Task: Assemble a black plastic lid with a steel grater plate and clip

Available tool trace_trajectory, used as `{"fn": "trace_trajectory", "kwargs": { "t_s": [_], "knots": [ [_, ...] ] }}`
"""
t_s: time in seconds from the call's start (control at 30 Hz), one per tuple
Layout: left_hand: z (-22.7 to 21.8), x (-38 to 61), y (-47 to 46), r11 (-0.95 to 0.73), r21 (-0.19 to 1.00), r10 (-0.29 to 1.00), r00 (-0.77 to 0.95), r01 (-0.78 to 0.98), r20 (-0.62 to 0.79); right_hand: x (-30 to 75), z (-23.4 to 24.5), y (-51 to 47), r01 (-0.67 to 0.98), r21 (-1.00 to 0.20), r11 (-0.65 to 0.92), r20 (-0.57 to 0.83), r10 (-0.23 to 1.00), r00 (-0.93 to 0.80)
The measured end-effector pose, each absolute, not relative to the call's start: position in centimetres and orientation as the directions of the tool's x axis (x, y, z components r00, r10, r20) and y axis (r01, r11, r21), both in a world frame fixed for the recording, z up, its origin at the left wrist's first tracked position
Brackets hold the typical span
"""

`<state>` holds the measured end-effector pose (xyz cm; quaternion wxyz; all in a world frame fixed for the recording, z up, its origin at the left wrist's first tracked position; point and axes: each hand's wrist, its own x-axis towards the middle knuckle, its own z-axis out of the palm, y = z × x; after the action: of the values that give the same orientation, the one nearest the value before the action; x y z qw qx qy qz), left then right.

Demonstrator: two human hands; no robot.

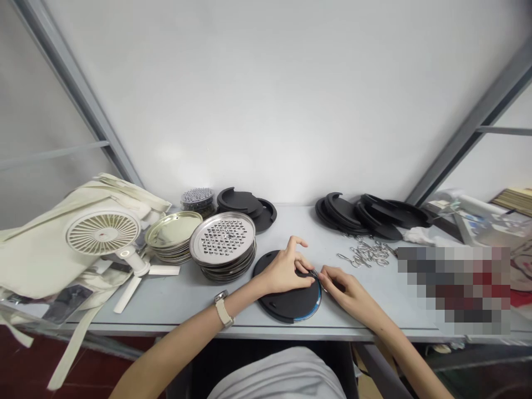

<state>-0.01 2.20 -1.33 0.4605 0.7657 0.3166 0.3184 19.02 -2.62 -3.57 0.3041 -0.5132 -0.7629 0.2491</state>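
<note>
A round black disc-shaped case [286,305] with a strip of blue along its right edge lies flat at the table's front. My left hand [285,271] rests over it from the left, index finger raised and bent, thumb and other fingertips curled in at the disc's right rim. There, a small metal clip [315,273] shows between the two hands. My right hand [343,288] is closed in a pinch on that clip from the right, beside the rim. Fingers partly cover the clip, so its exact fit against the disc is hidden.
Loose metal clips [368,253] lie right of my hands, before black round holders [349,216]. To the left stand perforated grater discs [224,238], gold-coloured discs [173,230], more black holders [241,202], a clear tub [198,199], a white fan [103,233] and a cream bag [45,238].
</note>
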Motion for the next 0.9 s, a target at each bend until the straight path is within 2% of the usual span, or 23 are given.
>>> {"fn": "trace_trajectory", "kwargs": {
  "t_s": [0.27,0.9],
  "knots": [
    [-1.2,-0.01,2.14,-0.382,0.9,0.77,0.611,0.209,0.185,19.14,-3.68,-2.64,0.623,-0.69,0.367,0.214,0.927,-0.309],
    [-0.8,-0.11,2.06,-0.376,0.904,0.764,0.62,0.204,0.178,18.99,-3.16,-2.81,0.548,-0.777,0.31,0.185,0.944,-0.272]
  ]
}}
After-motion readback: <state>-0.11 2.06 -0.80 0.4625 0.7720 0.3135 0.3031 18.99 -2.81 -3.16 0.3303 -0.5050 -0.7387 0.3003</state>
